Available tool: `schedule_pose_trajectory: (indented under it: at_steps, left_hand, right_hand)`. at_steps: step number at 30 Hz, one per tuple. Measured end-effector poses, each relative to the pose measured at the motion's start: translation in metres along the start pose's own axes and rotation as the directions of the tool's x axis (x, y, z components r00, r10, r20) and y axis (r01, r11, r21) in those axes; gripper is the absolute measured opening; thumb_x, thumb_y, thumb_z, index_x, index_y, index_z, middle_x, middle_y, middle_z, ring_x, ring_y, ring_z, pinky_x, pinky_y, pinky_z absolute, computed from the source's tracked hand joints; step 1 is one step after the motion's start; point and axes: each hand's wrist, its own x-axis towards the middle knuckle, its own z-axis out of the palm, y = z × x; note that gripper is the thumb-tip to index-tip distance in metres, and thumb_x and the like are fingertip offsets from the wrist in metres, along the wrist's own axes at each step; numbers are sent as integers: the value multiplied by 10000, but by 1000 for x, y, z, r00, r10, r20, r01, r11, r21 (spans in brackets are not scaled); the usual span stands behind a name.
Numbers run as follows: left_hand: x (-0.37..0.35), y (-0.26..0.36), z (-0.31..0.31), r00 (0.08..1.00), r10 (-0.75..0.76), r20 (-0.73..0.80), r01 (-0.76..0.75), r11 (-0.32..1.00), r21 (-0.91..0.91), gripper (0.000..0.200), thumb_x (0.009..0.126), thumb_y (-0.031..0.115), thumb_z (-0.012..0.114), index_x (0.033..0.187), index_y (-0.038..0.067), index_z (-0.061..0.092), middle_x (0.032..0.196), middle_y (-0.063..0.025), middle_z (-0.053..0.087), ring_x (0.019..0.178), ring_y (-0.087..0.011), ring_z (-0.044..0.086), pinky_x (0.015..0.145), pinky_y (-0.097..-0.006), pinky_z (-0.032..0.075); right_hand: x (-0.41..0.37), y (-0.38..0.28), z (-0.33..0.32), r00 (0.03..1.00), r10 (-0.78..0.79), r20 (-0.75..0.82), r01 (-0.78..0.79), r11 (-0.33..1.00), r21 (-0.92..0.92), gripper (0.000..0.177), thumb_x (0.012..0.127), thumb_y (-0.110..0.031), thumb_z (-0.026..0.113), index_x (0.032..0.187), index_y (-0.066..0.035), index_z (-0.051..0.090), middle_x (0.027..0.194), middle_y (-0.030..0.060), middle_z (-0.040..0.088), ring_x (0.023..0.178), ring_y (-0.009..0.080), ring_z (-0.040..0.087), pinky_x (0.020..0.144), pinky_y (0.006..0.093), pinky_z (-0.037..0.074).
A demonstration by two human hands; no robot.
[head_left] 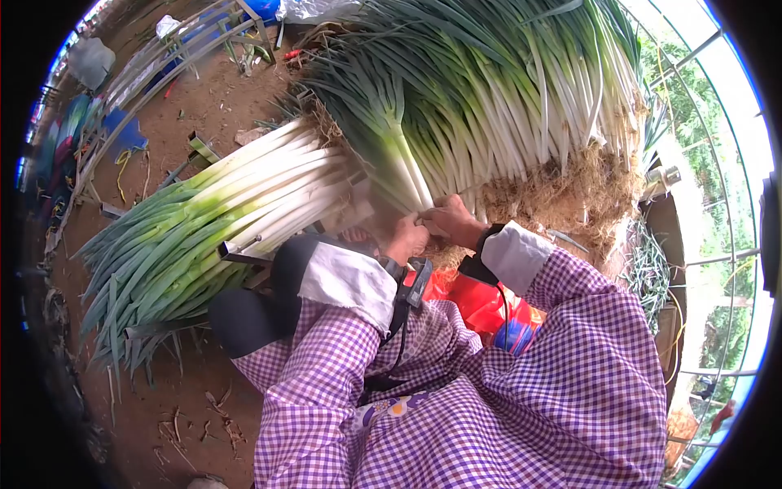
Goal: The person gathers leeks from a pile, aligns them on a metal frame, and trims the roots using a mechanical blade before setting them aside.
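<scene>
Both hands meet at the lower end of a long green onion point(405, 163), whose white stalk points up and away from me and whose green leaves fan out at the top. My left hand point(407, 238) is closed around the stalk's root end. Beside it, my right hand point(456, 222) is closed with its fingers pressed at the same end; the fingers hide exactly what they pinch. Just behind lies a big pile of green onions point(505, 106), with tangled brown roots point(570, 191) facing me. To the left rests a bundle of green onions point(244, 196) with whiter, cleaner stalks.
A metal rack bar point(244, 249) sticks out by my left knee point(293, 269). Red plastic point(476, 306) lies below my hands. Bare soil point(212, 98) with scraps shows at left, and a metal frame point(717, 261) with greenery stands at right.
</scene>
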Motion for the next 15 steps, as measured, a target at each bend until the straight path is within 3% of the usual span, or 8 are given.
schedule_pose_trajectory:
  at_steps: [1, 3, 4, 5, 9, 11, 12, 15]
  left_hand:
    - [-1, 1, 0, 1000, -20, 9, 21, 998, -54, 300, 798, -24, 665, 1096, -36, 697, 977, -115, 712, 814, -226, 679, 683, -387, 574]
    - [-1, 3, -1, 998, -58, 28, 62, 986, -157, 283, 780, -37, 664, 1062, -33, 692, 941, -107, 698, 795, -218, 665, 649, -398, 567]
    - [10, -10, -2, 997, -37, 64, 48, 982, -183, 267, 775, -43, 659, 1040, -26, 690, 926, -103, 689, 779, -216, 659, 616, -395, 553]
    - [21, -22, -5, 995, -13, 99, 33, 977, -209, 253, 769, -49, 654, 1018, -20, 687, 910, -99, 681, 764, -213, 653, 583, -392, 538]
    - [34, -32, -14, 982, -67, 179, 121, 943, -310, 199, 812, -4, 652, 1008, 24, 673, 885, -83, 657, 730, -212, 633, 541, -353, 497]
    - [17, -6, -4, 985, -174, 22, 159, 834, -528, 184, 853, 47, 656, 1037, 47, 662, 895, -78, 651, 736, -223, 632, 567, -349, 504]
    - [10, 5, 0, 970, -237, -45, 157, 763, -627, 178, 874, 72, 658, 1051, 58, 657, 900, -75, 648, 740, -228, 631, 581, -347, 507]
    - [24, -2, 3, 980, -176, 96, 195, 727, -659, 279, 941, 135, 611, 1177, -9, 648, 1003, -126, 682, 958, -274, 683, 844, -465, 568]
  right_hand:
    - [1, 5, -7, 951, -287, 119, 310, 898, -313, 289, 796, -175, 798, 935, 70, 733, 815, 165, 728, 717, 220, 716, 584, 373, 552]
    - [-2, 5, -9, 950, -264, 165, 304, 901, -308, 294, 784, -156, 812, 955, 61, 713, 784, 141, 706, 671, 211, 701, 517, 351, 516]
    - [-13, -18, -10, 995, 29, 93, -28, 1000, -7, 308, 778, -160, 823, 965, 48, 693, 755, 117, 685, 625, 206, 684, 462, 340, 481]
    - [-20, -33, -13, 938, 327, 116, -347, 888, 303, 325, 771, -163, 833, 974, 34, 674, 726, 93, 663, 579, 200, 667, 408, 328, 446]
    - [-27, -23, -23, 929, 324, 181, -366, 879, 306, 268, 794, -140, 816, 949, 24, 671, 686, 93, 654, 542, 188, 646, 402, 337, 443]
    - [-34, -12, -18, 936, 311, 165, -352, 841, 410, 259, 802, -132, 816, 943, 28, 668, 680, 92, 653, 542, 184, 641, 399, 338, 442]
    - [-52, -32, -32, 922, 328, 204, -374, 888, 267, 256, 818, -137, 813, 952, 35, 679, 727, 103, 678, 589, 177, 657, 465, 334, 492]
    - [-96, -30, -27, 966, 195, 168, -243, 906, 347, 264, 836, -158, 802, 954, 48, 688, 770, 96, 696, 649, 176, 676, 551, 334, 528]
